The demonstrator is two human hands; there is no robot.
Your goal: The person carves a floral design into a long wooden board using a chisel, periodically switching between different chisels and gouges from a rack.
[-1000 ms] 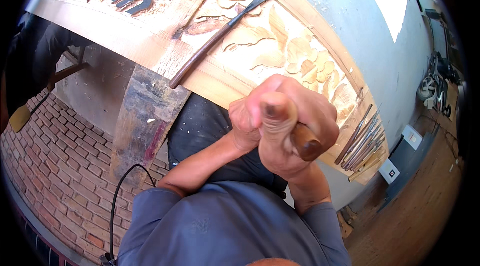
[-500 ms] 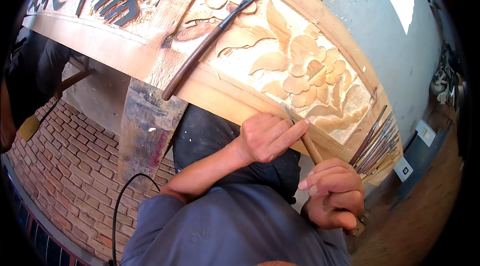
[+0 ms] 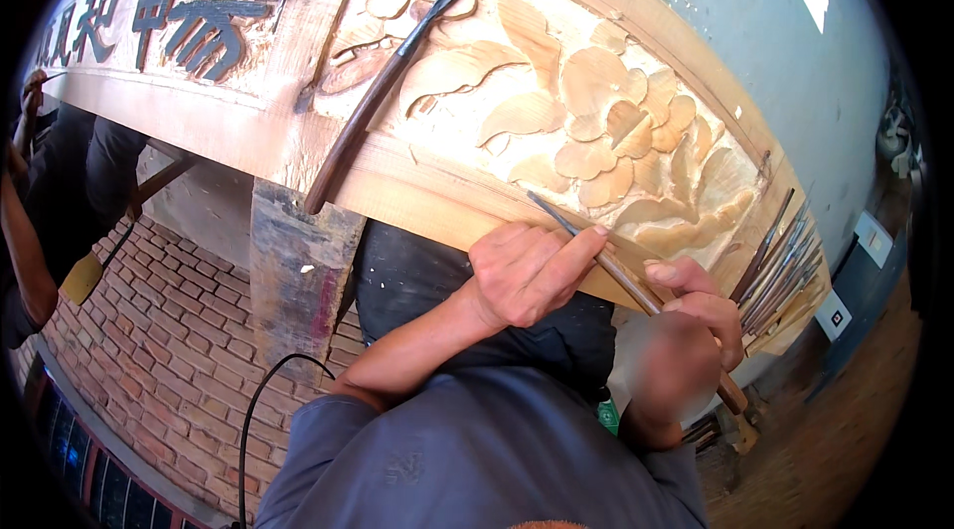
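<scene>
Head view: left hand (image 3: 527,273) pinches a slim metal chisel with brown wooden handle (image 3: 628,281), tip over the pale carved wooden panel's (image 3: 417,196) near edge; right hand's (image 3: 696,325) grip wraps the handle.

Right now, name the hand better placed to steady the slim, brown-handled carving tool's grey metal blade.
Probably the left hand: it meets the slim, brown-handled carving tool close behind the grey metal blade, while the right hand sits farther back.
</scene>
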